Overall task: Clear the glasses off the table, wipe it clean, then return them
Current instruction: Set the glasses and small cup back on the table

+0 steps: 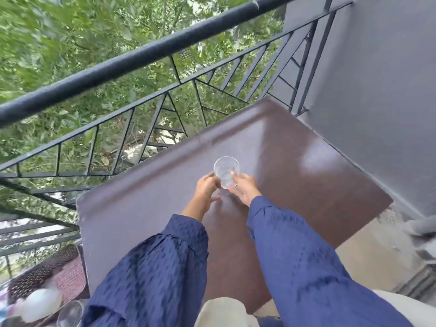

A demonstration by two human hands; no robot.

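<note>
A clear glass (226, 169) stands upright near the middle of the brown table (306, 166). My left hand (207, 188) touches its left side with curled fingers. My right hand (244, 187) grips its right side, the thumb over the rim. Both arms wear blue sleeves. A second clear glass (69, 313) lies at the lower left, off the table, beside a white cloth-like thing (41, 303).
A black metal railing (141, 57) runs along the table's far edge, with green trees beyond. A grey wall (382, 90) stands at the right. A patterned woven surface (59, 270) sits low at the left. Pale floor (368, 251) shows at the lower right.
</note>
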